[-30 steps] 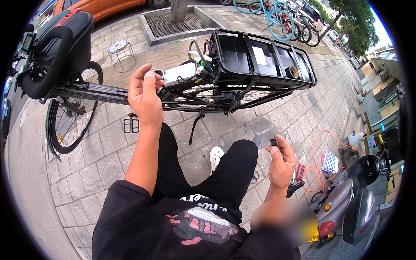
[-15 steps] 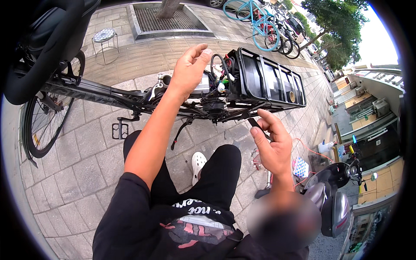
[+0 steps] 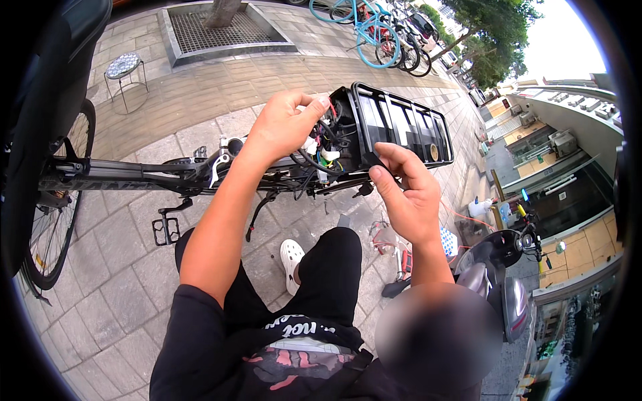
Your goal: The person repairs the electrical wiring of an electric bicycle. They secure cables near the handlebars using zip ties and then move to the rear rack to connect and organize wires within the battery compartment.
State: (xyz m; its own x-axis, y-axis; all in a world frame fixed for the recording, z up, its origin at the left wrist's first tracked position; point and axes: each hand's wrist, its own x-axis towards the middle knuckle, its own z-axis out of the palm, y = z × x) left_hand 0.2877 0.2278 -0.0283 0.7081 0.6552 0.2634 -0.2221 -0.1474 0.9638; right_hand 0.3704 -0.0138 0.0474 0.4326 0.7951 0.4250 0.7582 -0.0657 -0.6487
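Observation:
An electric bicycle (image 3: 120, 168) stands across in front of me, its rear rack (image 3: 438, 121) to the right. Below the front of the rack, a bundle of wires and connectors (image 3: 326, 152) lies exposed. My left hand (image 3: 284, 127) is at the left of this bundle, thumb and fingers drawn together beside a red wire and a black cable. Whatever they grip, if anything, is hidden. At the rack's near corner, my right hand (image 3: 411, 194) pinches a flat black strip (image 3: 376, 160) between thumb and forefinger.
A pedal (image 3: 166, 231) and kickstand (image 3: 257, 220) stick out toward my knees. Tools (image 3: 404, 260) lie on the paving to my right, before a parked scooter (image 3: 491, 287). Beyond the bicycle are a small round stool (image 3: 124, 65) and a tree planter (image 3: 234, 48).
My left hand has come down to the wires. My right hand, still pinching the black strip, has moved up and left toward the rack's corner. The view has shifted right.

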